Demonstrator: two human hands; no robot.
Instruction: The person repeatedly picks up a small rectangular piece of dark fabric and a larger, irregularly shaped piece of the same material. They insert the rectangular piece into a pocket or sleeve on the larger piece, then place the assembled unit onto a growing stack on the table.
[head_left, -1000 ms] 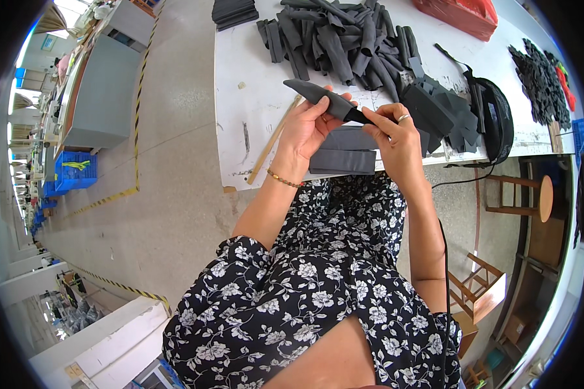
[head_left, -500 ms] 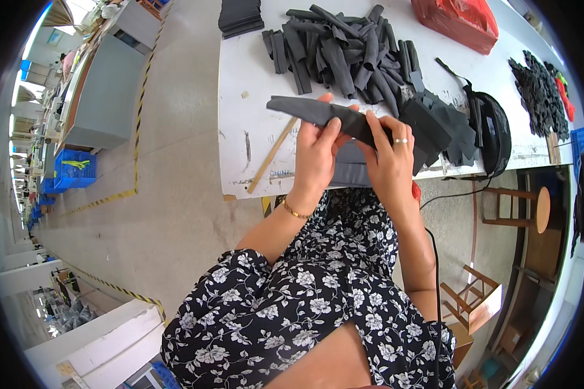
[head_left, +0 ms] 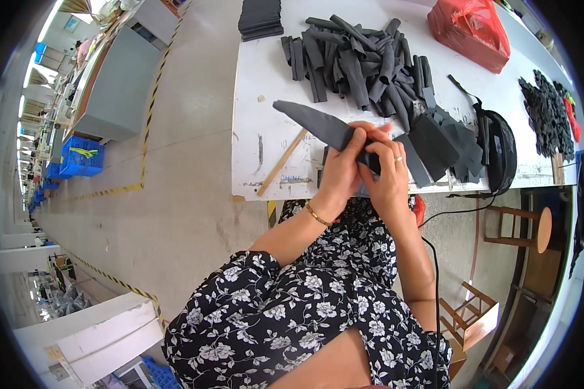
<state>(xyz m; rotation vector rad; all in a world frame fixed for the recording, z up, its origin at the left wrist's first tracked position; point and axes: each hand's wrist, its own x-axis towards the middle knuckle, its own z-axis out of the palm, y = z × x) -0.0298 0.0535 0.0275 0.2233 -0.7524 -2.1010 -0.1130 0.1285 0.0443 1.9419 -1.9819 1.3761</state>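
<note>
A dark grey folded fabric piece [head_left: 318, 124] is held just above the table's near edge. My left hand [head_left: 344, 167] grips it with the thumb on top, and its narrow free end points to the far left. Close against it, my right hand [head_left: 387, 176] pinches the piece's near right end with bent fingers. The part between the two hands is mostly covered by fingers. Beyond them lies a heap of rolled dark fabric pieces [head_left: 353, 68]. To the right, flat dark fabric pieces [head_left: 438, 146] overlap in a loose pile.
On the white table [head_left: 253, 139] lie a wooden stick [head_left: 282, 162], a neat dark stack [head_left: 261, 18], a red plastic bag [head_left: 470, 32], a black mesh-sided bag [head_left: 499, 152] and another dark heap [head_left: 546, 113]. A black cable [head_left: 457, 212] hangs near my right arm; stools [head_left: 474, 311] stand right.
My hands have drawn together along the fabric piece, the left one sliding toward its right end. More of the free end now sticks out. The whole view has shifted slightly.
</note>
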